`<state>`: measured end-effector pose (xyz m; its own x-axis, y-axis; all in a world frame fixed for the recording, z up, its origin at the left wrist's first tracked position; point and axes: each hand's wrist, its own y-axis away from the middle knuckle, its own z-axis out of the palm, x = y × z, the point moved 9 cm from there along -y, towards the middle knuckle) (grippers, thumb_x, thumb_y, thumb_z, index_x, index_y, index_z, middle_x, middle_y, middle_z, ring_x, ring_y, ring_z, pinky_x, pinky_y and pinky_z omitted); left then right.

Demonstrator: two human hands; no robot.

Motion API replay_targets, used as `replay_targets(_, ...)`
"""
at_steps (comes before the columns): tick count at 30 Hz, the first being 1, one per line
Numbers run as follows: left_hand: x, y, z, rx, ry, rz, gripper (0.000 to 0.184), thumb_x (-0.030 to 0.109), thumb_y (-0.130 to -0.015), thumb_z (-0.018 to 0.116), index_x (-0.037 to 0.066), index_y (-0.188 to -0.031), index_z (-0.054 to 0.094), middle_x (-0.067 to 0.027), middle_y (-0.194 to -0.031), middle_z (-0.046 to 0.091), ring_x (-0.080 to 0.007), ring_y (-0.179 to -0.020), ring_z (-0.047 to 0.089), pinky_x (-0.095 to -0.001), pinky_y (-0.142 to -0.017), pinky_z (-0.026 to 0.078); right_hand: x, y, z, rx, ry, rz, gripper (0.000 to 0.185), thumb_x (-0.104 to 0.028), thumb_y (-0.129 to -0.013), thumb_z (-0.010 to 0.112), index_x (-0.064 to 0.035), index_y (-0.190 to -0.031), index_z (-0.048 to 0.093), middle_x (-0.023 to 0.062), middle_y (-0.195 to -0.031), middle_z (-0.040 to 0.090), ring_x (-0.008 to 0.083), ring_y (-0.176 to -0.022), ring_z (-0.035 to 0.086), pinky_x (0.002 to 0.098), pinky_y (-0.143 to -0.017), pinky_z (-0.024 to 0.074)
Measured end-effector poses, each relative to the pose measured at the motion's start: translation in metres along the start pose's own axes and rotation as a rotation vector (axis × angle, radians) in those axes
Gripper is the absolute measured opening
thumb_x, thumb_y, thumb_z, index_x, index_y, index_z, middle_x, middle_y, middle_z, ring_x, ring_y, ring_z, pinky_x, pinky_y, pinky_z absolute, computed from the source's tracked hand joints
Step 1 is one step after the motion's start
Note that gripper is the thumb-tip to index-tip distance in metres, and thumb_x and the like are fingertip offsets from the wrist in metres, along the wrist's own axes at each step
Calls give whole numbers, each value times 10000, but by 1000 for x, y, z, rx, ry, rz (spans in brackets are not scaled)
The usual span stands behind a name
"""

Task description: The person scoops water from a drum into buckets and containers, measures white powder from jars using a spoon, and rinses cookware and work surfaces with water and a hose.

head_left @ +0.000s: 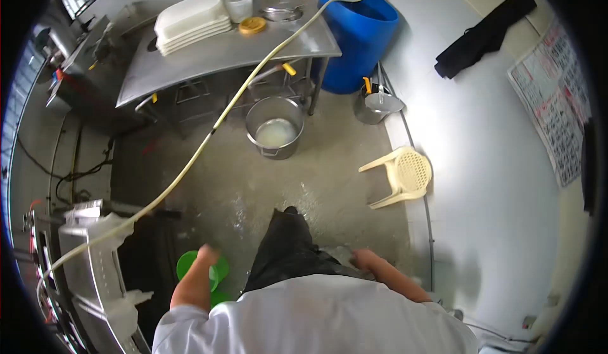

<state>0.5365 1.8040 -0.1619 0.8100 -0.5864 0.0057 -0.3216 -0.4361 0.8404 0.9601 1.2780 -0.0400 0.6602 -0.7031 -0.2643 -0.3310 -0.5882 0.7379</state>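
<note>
My left hand (pixel 208 254) hangs low at my left side, over a green bucket (pixel 185 264). Its fingers look curled closed but are smeared by motion, and whatever lies in them is hidden. Another patch of green plastic (pixel 221 298) shows below that forearm. On the other side, my right hand (pixel 362 259) is closed near my right thigh. A pale, see-through-looking thing (pixel 340 254) lies right against its inner side, partly covered by my body; its kind is unclear, and I cannot tell whether the hand grips it.
Ahead on the wet floor stands a metal pot (pixel 275 126) with cloudy liquid. A steel table (pixel 209 65) carries stacked white trays (pixel 193 21). A blue barrel (pixel 358 37), a cream plastic chair (pixel 411 171) and a yellowish hose (pixel 234 100) are around; metal equipment (pixel 95 246) stands left.
</note>
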Motion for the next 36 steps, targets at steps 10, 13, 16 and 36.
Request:
replay_targets(10, 620, 42, -512, 405, 591, 690, 414, 323, -973, 676, 26, -1262, 666, -234, -1089, 737, -406, -1010, 720, -449, -881, 567, 368, -171, -275, 556, -1085, 602, 433, -320, -973, 718, -30, -1275, 606, 107, -948, 667, 204, -633, 638, 338, -507, 507)
replay_targets(13, 696, 56, -513, 195, 449, 737, 385, 282, -958, 714, 33, -1249, 677, -230, -1065, 736, -380, -970, 733, -455, -855, 576, 475, -336, -347, 773, -1253, 441, 462, -377, -949, 770, -29, -1181, 572, 57, -776, 561, 159, -520, 509, 317, -447, 421)
replay_targets(16, 689, -21, -473, 232, 449, 463, 400, 306, -948, 733, 18, -1222, 691, -225, -1082, 734, -371, -969, 735, -450, -857, 581, 553, -474, -407, 778, -1541, 747, 510, -460, -930, 797, -52, -1106, 546, 38, -740, 461, 149, -532, 446, 304, -466, 378)
replay_targets(36, 874, -159, -553, 242, -115, 515, 1180, 541, -832, 806, 124, -1689, 110, -277, -1726, 53, -479, -1601, 44, -683, -1255, 120, 502, -211, -751, 357, -598, 310, 368, -99, -970, 601, 57, -1301, 643, 219, -1202, 740, 362, -1133, 709, 421, -999, 522)
